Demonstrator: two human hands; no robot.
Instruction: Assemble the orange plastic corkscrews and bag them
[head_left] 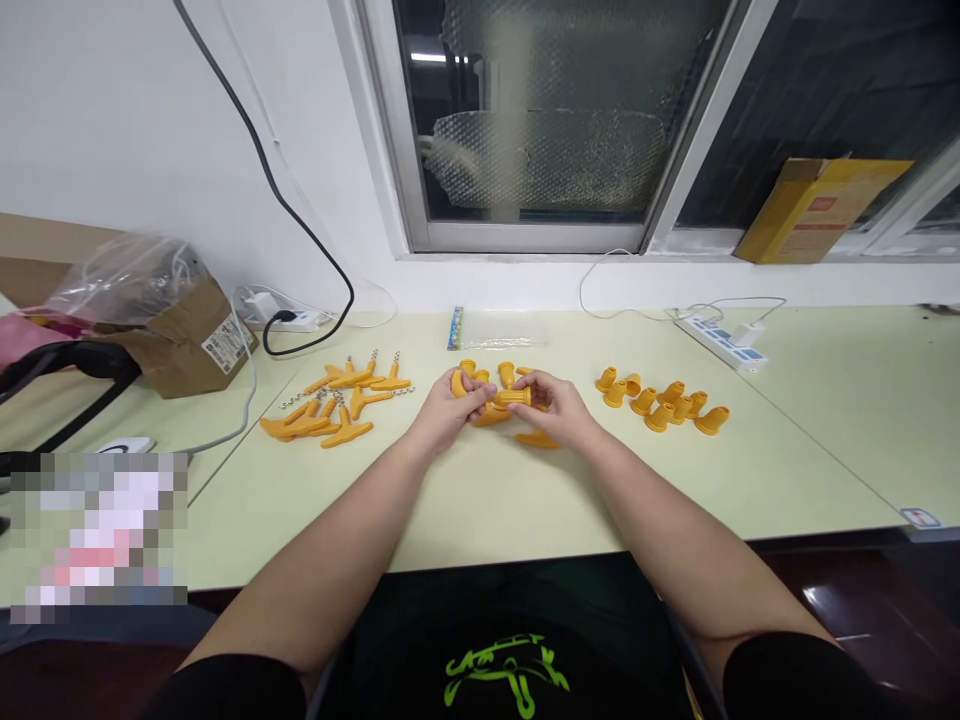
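My left hand [448, 408] is closed around a small yellow plastic part [459, 383] at the middle of the pale table [487, 500]. My right hand [553, 407] pinches a yellow cylindrical piece [514, 397] lying sideways between both hands. More yellow pieces [495, 374] lie just behind my fingers, and one [537, 439] lies under my right hand. A pile of yellow T-shaped handles with small chains [337, 405] lies to the left. Several yellow cone-shaped caps [664, 402] stand to the right.
A clear plastic bag [499, 329] lies behind the hands. A white power strip [720, 340] sits at the back right, another [289, 320] with a black cable at the back left. A cardboard box with plastic wrap [161, 320] stands left. A yellow box [817, 208] rests on the windowsill.
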